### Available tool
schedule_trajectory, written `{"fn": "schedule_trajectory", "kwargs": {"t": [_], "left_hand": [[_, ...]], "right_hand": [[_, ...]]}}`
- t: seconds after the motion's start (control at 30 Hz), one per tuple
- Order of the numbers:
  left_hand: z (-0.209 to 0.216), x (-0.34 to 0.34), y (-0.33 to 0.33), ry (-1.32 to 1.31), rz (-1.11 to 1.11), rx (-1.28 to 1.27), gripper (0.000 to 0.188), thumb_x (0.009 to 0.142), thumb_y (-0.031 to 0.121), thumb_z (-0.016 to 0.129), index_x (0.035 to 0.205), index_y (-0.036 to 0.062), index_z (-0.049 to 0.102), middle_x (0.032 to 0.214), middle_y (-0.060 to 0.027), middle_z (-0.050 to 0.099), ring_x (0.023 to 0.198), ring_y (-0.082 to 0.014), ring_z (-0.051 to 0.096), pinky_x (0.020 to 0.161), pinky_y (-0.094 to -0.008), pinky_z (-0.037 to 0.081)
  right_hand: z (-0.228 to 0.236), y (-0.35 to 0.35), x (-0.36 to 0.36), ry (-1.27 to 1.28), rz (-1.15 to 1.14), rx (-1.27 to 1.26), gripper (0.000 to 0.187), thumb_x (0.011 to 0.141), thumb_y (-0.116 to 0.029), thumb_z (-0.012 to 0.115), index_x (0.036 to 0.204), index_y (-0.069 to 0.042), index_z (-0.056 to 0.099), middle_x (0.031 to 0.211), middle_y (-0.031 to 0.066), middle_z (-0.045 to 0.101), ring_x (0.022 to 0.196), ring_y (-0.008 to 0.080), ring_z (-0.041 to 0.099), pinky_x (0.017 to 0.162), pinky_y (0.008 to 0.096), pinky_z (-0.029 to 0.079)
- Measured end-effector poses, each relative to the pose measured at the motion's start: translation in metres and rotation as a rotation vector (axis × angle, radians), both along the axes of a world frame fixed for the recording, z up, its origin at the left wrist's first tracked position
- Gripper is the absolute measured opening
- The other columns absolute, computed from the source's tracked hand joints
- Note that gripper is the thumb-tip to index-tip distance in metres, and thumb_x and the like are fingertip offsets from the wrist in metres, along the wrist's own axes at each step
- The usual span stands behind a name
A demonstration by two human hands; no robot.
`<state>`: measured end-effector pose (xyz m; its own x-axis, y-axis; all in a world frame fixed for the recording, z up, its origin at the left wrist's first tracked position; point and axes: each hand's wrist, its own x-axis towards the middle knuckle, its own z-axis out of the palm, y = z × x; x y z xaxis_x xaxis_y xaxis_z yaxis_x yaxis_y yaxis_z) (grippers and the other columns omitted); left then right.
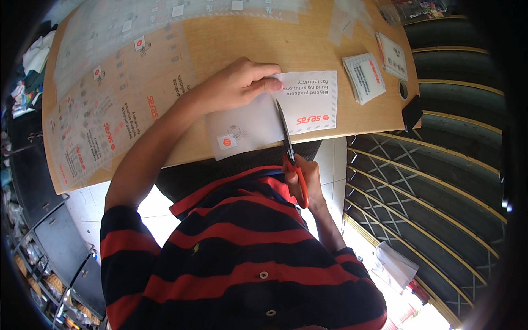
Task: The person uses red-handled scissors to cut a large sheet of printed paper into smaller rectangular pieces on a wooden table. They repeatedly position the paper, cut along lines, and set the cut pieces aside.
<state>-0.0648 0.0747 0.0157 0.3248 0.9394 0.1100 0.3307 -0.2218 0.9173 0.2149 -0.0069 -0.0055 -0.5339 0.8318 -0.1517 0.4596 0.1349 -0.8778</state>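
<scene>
A printed translucent sheet (250, 124) lies at the table's near edge, part of it overhanging. My left hand (247, 82) pinches its far edge between thumb and fingers. In my right hand (308, 176) is a pair of scissors (285, 129) with red-orange handles and dark blades. The blades point away from me and lie across the sheet, near the line between its plain left part and its white printed right part (316, 99). Whether the blades are parted is hard to make out. The tips end just short of my left fingers.
Large printed translucent sheets (118, 118) cover the table's left and far side. A stack of printed cards (364, 78) and a smaller pile (392, 57) sit at the right, near a round cable hole (403, 90). A folding metal shutter (418, 181) stands beyond the table's right edge.
</scene>
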Motion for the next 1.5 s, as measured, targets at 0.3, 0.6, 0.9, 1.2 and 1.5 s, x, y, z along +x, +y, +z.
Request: {"fn": "schedule_trajectory", "kwargs": {"t": [0.3, 0.6, 0.9, 1.2, 1.5], "left_hand": [[0.006, 0.003, -0.002, 0.006, 0.021, -0.063, 0.031, 0.106, 0.026, 0.044, 0.101, 0.0011, 0.062, 0.058, -0.0096, 0.054, 0.051, -0.0146, 0.050, 0.054, -0.0318, 0.042], [0.007, 0.001, -0.002, 0.047, -0.010, -0.049, 0.028, 0.102, 0.026, 0.052, 0.102, 0.0003, 0.064, 0.060, -0.0111, 0.055, 0.050, -0.0160, 0.050, 0.052, -0.0319, 0.041], [0.019, -0.020, 0.003, 0.107, -0.063, -0.187, 0.012, 0.092, 0.013, 0.065, 0.090, 0.0012, 0.067, 0.065, -0.0047, 0.062, 0.056, -0.0100, 0.054, 0.051, -0.0277, 0.042], [0.017, -0.014, 0.001, 0.084, -0.092, -0.141, 0.009, 0.092, 0.009, 0.064, 0.089, 0.0020, 0.069, 0.062, -0.0059, 0.061, 0.054, -0.0107, 0.053, 0.053, -0.0280, 0.044], [0.013, -0.017, 0.001, 0.119, -0.155, -0.147, 0.009, 0.090, 0.008, 0.064, 0.089, 0.0021, 0.070, 0.061, -0.0068, 0.061, 0.051, -0.0131, 0.053, 0.053, -0.0296, 0.042]], "right_hand": [[0.007, 0.000, 0.001, 0.004, 0.005, -0.122, 0.079, 0.085, -0.078, 0.046, 0.075, 0.000, 0.053, 0.049, -0.0019, 0.044, 0.040, 0.0077, 0.049, 0.037, 0.0242, 0.038], [0.012, 0.004, -0.006, -0.018, -0.003, -0.047, 0.076, 0.087, -0.075, 0.048, 0.074, 0.000, 0.052, 0.048, -0.0013, 0.044, 0.038, 0.0075, 0.048, 0.036, 0.0241, 0.036], [0.005, 0.005, -0.005, 0.069, -0.027, -0.120, 0.079, 0.083, -0.078, 0.052, 0.075, 0.001, 0.053, 0.050, -0.0015, 0.045, 0.038, 0.0063, 0.046, 0.036, 0.0220, 0.036], [0.019, 0.010, -0.014, 0.009, -0.038, -0.156, 0.079, 0.087, -0.076, 0.047, 0.074, 0.002, 0.053, 0.049, -0.0019, 0.044, 0.038, 0.0052, 0.042, 0.035, 0.0221, 0.034], [0.017, 0.013, -0.014, 0.116, 0.017, -0.224, 0.071, 0.097, -0.064, 0.043, 0.071, 0.001, 0.054, 0.043, -0.0003, 0.044, 0.035, 0.0065, 0.041, 0.037, 0.0222, 0.030]]}}
